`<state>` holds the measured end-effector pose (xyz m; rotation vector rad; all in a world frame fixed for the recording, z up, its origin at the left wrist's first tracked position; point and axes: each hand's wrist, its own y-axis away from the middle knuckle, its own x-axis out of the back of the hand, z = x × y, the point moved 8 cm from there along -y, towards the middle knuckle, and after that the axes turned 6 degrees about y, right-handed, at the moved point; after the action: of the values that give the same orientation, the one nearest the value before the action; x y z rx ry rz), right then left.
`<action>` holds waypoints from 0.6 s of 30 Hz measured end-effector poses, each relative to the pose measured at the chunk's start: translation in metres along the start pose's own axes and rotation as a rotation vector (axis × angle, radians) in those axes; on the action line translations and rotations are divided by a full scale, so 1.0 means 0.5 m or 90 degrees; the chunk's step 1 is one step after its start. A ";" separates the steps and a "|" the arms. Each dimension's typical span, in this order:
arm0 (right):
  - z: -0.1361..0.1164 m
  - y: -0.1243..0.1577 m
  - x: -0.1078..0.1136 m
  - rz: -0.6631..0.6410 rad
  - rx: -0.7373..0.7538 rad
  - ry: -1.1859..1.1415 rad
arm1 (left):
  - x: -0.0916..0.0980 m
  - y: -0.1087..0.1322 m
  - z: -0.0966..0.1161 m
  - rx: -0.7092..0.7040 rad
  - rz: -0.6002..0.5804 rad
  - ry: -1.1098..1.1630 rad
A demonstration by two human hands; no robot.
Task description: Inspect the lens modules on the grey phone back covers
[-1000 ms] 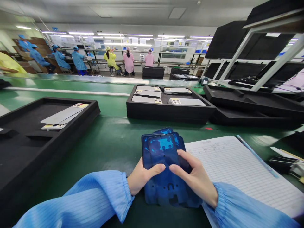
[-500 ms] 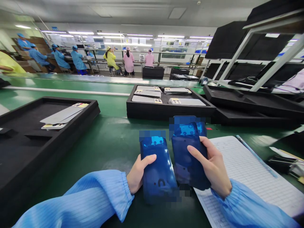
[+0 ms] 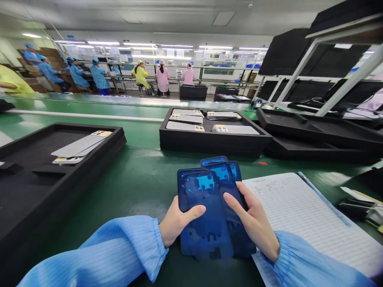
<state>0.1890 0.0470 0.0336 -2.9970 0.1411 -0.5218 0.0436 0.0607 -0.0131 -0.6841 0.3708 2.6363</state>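
Note:
Both my hands hold a fanned stack of blue translucent phone back covers (image 3: pixel 209 211) just above the green bench. My left hand (image 3: pixel 176 223) grips the left edge of the front covers, thumb lying across the top one. My right hand (image 3: pixel 254 223) wraps round the rear covers (image 3: pixel 227 171), fingers curled over their right side. The two bunches overlap, the rear ones peeking out at upper right. Blue sleeves cover both my arms.
A lined notebook (image 3: pixel 302 215) lies right of my hands. A black foam tray (image 3: pixel 209 139) with silver covers sits ahead, another black tray (image 3: pixel 54 159) at left. Stacked black trays and a white rack (image 3: pixel 323 131) stand at right. Several people work at far benches.
Half a second ago my hands held two separate bunches of covers side by side; now they have come back together into one overlapping stack.

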 end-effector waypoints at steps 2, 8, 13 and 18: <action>0.000 0.002 -0.005 0.010 0.010 0.023 | -0.003 0.000 0.004 -0.013 -0.002 -0.025; 0.024 0.008 -0.034 -0.055 -0.027 0.015 | 0.007 -0.001 -0.008 0.029 0.042 -0.036; 0.025 0.006 -0.027 -0.043 -0.040 0.008 | 0.028 0.006 -0.036 0.134 0.139 0.071; 0.022 0.005 -0.033 -0.051 -0.058 0.003 | 0.008 -0.001 -0.020 0.072 0.042 -0.003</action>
<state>0.1771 0.0472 0.0174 -3.1014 0.0453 -0.5440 0.0446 0.0591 -0.0237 -0.6390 0.5458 2.6539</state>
